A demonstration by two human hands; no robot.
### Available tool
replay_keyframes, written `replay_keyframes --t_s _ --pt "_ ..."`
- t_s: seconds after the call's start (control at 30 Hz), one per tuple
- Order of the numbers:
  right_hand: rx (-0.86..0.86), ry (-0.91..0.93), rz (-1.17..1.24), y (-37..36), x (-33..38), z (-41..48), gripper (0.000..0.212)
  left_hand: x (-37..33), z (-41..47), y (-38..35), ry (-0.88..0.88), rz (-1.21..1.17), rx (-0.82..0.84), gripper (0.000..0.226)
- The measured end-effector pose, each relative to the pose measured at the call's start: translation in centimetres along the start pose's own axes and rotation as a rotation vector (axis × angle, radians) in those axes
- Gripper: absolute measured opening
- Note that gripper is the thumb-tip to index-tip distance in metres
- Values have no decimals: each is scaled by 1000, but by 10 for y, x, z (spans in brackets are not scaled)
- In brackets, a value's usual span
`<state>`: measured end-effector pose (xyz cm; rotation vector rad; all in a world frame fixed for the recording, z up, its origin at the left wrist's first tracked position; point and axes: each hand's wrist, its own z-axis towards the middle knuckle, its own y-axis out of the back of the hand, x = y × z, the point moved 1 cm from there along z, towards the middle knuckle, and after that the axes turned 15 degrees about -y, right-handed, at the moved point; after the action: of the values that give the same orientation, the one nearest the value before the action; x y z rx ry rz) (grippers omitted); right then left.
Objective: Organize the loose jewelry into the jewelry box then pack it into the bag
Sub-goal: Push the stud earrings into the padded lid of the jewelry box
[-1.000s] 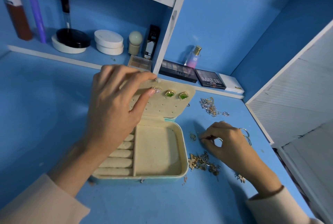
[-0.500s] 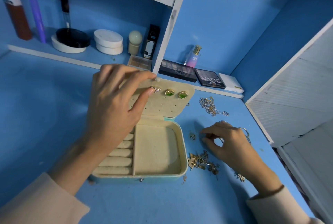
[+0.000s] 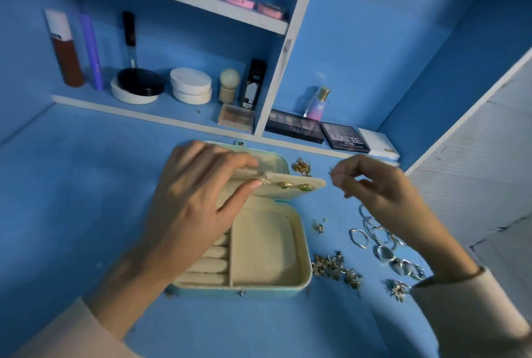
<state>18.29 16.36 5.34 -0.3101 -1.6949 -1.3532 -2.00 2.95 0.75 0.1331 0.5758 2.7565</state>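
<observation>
Left hand (image 3: pixel 190 207) on jewelry box (image 3: pixel 270 259), right hand (image 3: pixel 383 187) with small earring (image 3: pixel 332 172)

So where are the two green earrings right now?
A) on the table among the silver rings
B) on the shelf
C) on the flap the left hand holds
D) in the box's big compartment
C: the green earrings sit side by side on the cream flap, which the left hand grips above the box; the right hand pinches a small piece nearby.
</observation>
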Motion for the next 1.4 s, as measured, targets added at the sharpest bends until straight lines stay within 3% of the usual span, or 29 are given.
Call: replay_keyframes --t_s 0.2,0.37,0.93,1.4 --pt "406 86 -17 -23 50 6 4 -5 -8 6 -63 -41 7 10" --pt "556 98 -116 -37 66 15 8 -7 -10 7 -61 -27 23 15" --pt "670 87 -161 -37 73 23 8 -6 -11 8 -49 -40 50 14" --pt "651 119 -221 -40 76 18 7 -7 -11 9 -53 -39 58 13"
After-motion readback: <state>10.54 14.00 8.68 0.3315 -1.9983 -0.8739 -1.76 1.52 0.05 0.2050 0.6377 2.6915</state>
